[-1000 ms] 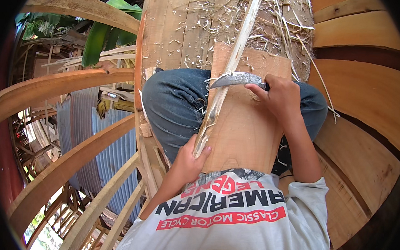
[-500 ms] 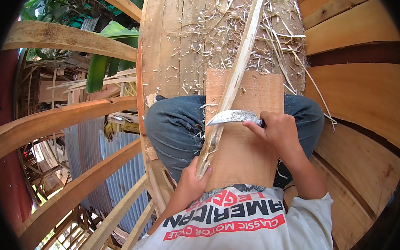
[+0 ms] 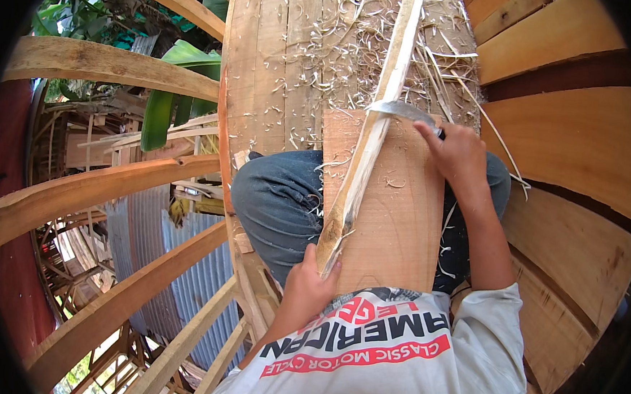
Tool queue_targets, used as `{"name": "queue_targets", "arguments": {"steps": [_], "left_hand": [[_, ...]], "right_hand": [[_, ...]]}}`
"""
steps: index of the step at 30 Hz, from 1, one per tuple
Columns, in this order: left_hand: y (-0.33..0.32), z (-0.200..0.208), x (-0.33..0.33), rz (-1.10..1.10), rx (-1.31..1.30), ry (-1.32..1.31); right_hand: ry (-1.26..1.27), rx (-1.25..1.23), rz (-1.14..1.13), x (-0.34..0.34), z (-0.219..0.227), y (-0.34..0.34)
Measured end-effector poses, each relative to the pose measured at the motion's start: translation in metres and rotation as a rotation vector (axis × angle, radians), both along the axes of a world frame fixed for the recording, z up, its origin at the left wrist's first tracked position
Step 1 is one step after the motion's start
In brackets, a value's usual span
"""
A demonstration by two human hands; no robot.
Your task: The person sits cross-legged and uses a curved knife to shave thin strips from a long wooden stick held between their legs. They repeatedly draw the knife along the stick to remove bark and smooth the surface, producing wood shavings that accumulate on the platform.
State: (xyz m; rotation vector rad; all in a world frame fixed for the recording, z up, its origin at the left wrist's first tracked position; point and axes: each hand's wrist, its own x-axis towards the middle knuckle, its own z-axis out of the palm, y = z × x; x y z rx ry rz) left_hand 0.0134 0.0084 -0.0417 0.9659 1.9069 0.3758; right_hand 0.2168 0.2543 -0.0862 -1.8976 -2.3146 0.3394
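Timber rails [image 3: 114, 65], pale and curved, sweep across the nine o'clock side of the view, with corrugated metal sheets [image 3: 174, 260] and green banana leaves [image 3: 169, 101] showing beyond them. Moving toward the centre, the person's knee in blue jeans [image 3: 279, 202] rests on a plank floor [image 3: 266, 64] strewn with curled wood shavings [image 3: 339, 47] toward twelve o'clock. The left hand [image 3: 308, 292], low at about six o'clock, has its grip closed around the near end of a long, pale strip of split wood [image 3: 365, 157]; the thumb lies over the splintered tip. That strip runs from the hand up toward twelve o'clock, slightly tilted to one o'clock, and lies across a flat reddish board [image 3: 393, 223] that rests on the person's lap. At about one o'clock of the board's top edge, a curved metal blade [image 3: 400, 110] crosses the strip and touches it. The right hand [image 3: 459, 154] has its grip shut on the blade's handle, with the forefinger stretched along the back of the blade. A pale grey shirt [image 3: 392, 353] with red and dark print fills the six o'clock edge. At three o'clock, broad curved planks [image 3: 572, 133] form a wall, and a thin sliver [image 3: 503, 147] lies loose against them.
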Motion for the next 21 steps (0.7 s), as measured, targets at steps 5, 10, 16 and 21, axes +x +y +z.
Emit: {"name": "queue_targets", "arguments": {"steps": [5,10,16,21], "left_hand": [[-0.002,0.0,-0.003,-0.048,-0.033,0.025],[-0.002,-0.01,-0.002,0.051,0.069,-0.113],[0.002,-0.012,-0.003,0.044,0.055,-0.135],[-0.002,0.002,-0.009,0.028,-0.038,-0.089]], "right_hand": [[0.087,-0.048,-0.317,0.063,0.002,0.062],[0.169,-0.128,0.039,0.023,0.025,-0.026],[0.037,-0.169,0.238,-0.006,0.015,-0.055],[-0.013,0.059,0.067,-0.008,-0.002,0.004]]}}
